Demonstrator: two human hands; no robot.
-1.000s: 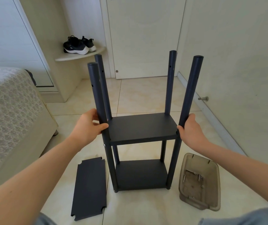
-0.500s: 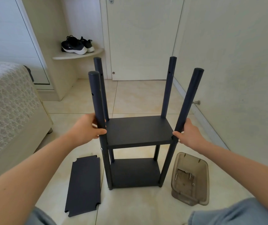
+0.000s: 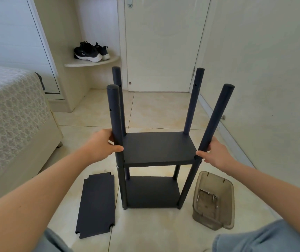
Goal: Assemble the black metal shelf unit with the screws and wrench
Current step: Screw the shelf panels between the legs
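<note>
The black shelf unit (image 3: 156, 150) stands upright on the tiled floor with two boards fixed between four round posts. My left hand (image 3: 102, 144) wraps the front left post (image 3: 115, 120) just above the upper board. On the front right post (image 3: 212, 122), my right hand (image 3: 216, 153) grips at the same height. A loose black shelf board (image 3: 96, 204) with notched corners lies flat on the floor to the left of the unit. A smoky clear plastic tray (image 3: 216, 180) to the right holds several screws (image 3: 209, 196). No wrench is visible.
A bed (image 3: 13, 117) with a patterned cover stands on the left. A closed door (image 3: 163, 42) is straight ahead, a wall on the right with a door stop (image 3: 223, 117). Black sneakers (image 3: 91, 51) sit on a corner ledge. My knees in jeans (image 3: 265, 237) are at the bottom.
The unit sits lower and nearer the middle of the view than a second ago, with its posts tilted slightly differently. Both hands keep hold of the front posts.
</note>
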